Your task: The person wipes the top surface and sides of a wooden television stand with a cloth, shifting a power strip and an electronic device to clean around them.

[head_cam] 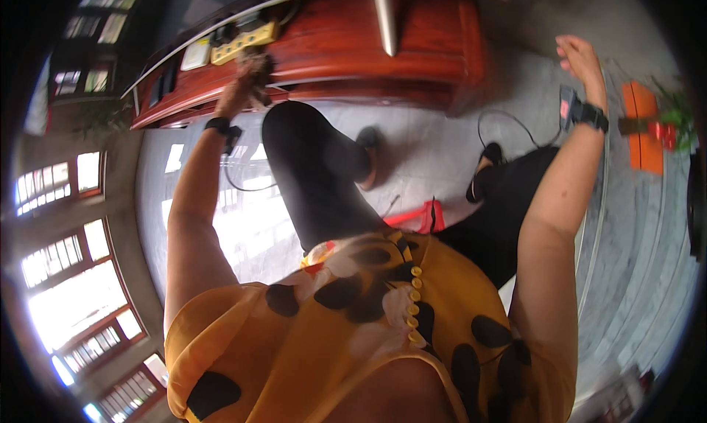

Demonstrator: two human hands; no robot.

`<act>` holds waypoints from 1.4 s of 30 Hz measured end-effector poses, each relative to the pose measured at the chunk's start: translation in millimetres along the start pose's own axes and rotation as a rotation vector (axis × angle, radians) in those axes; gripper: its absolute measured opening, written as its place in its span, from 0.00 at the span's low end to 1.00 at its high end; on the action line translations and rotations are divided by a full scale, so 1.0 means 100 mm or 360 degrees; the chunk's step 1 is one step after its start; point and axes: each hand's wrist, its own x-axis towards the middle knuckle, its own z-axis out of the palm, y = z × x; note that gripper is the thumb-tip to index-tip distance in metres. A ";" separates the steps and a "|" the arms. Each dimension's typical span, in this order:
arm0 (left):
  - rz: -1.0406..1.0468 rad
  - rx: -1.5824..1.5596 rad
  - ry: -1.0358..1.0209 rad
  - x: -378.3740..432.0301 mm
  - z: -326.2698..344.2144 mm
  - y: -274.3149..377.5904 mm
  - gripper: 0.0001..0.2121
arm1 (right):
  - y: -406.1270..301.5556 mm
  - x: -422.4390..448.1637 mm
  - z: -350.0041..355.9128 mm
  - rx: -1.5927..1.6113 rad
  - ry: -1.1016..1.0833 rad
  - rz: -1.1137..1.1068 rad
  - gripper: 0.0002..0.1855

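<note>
My left hand (236,94) is at the front edge of a polished red-brown wooden cabinet (331,36). It grips a crumpled brown-grey cloth (258,72), blurred, part of which hangs over the edge. Just beyond the cloth, a yellow power strip (243,43) with black plugs lies on the cabinet top. Beside the strip is a white box-like device (195,55). Out to the right, my right hand (582,64) is held in the air past the cabinet's end, fingers loosely bent, with nothing seen in it. Both wrists wear black straps with small devices.
A dark flat screen on a silver leg (385,22) stands over the cabinet. Small black objects (162,86) lie at its left. A red object (422,216) is on the tiled floor, partly hidden by my body. Thin cables hang from both wrists. An orange object (642,127) stands near a plant (676,122).
</note>
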 end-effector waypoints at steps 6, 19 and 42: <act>0.0252 0.0015 -0.0031 0.34 -0.25 0.38 0.18 | 0.12 -0.16 -0.07 0.0420 0.0151 -0.0096 0.13; 0.0773 -0.0152 -0.0063 0.98 0.27 2.94 0.15 | 0.03 -0.37 -0.19 0.0191 0.0091 -0.0018 0.11; 0.0508 -0.1184 0.0259 0.88 0.37 4.93 0.13 | 0.46 -0.34 -0.31 -0.0103 0.0254 -0.0013 0.20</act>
